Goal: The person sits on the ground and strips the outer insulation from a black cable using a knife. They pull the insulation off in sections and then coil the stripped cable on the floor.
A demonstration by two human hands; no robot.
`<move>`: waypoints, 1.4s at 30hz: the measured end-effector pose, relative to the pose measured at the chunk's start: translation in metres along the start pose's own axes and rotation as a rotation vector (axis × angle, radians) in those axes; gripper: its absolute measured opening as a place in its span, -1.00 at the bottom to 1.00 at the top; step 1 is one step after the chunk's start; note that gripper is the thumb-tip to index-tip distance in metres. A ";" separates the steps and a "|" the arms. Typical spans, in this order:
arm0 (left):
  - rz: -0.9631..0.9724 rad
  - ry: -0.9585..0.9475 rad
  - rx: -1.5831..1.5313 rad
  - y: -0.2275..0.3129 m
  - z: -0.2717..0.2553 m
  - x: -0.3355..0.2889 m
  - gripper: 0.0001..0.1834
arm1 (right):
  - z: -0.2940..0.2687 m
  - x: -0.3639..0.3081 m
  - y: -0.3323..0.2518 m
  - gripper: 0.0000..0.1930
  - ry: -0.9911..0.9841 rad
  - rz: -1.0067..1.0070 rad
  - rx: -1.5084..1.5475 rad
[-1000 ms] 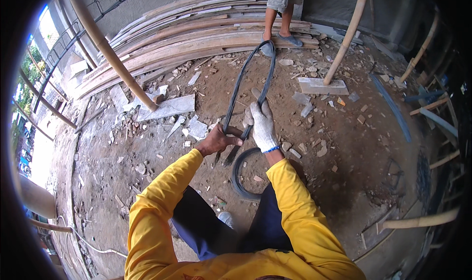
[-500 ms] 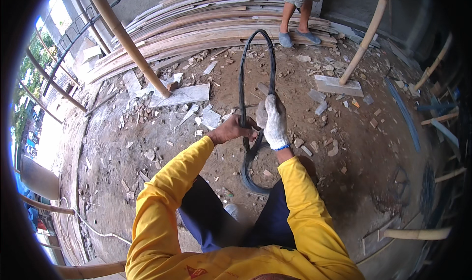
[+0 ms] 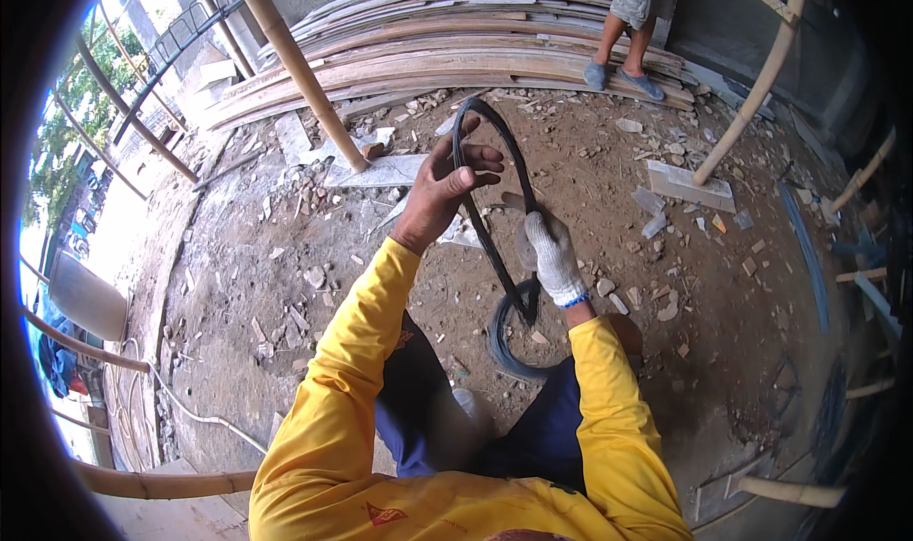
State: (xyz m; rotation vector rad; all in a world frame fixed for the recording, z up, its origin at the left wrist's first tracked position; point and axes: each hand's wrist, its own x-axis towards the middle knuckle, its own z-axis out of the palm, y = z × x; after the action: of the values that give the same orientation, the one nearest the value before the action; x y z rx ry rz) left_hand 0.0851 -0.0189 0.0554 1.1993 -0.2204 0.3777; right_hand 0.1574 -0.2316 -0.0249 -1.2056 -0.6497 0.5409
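A long loop of dark, thin tie wire [image 3: 493, 246] hangs upright in front of me. My right hand [image 3: 553, 260], in a white knitted glove, is closed around the loop's right side. A short grey-brown piece [image 3: 514, 201] pokes out beside the glove; its kind I cannot make out. My bare left hand [image 3: 445, 191] is at the loop's upper left, fingers spread and the thumb near the strands. Below, a round coil of similar dark wire [image 3: 502, 346] lies on the ground by my knees.
Long wooden boards [image 3: 428, 66] are stacked along the back wall. A person's legs [image 3: 628, 37] stand at their right end. Bamboo poles [image 3: 300, 70] rise from flat slabs [image 3: 380, 172]. Stone chips litter the dirt ground [image 3: 314, 351]. A white bucket [image 3: 87, 299] lies at left.
My left hand has moved up the loop and its fingers have opened. The loop's top has dropped lower and tilted. My right hand keeps its grip, while the view has shifted left.
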 end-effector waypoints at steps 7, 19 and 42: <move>0.098 0.174 -0.073 0.023 -0.011 -0.007 -0.22 | 0.010 -0.004 0.018 -0.63 -0.052 -0.134 -0.043; 0.016 0.325 0.369 0.020 -0.017 -0.009 -0.49 | 0.007 -0.014 0.025 -0.69 -0.118 0.104 0.042; 0.080 0.371 0.419 0.004 -0.012 -0.008 -0.60 | -0.009 -0.016 0.018 -0.51 -0.239 0.432 0.299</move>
State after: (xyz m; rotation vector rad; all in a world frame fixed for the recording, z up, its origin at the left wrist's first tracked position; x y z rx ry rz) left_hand 0.0758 -0.0079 0.0517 1.5049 0.1408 0.7330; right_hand 0.1513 -0.2439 -0.0465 -1.0053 -0.4848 1.1178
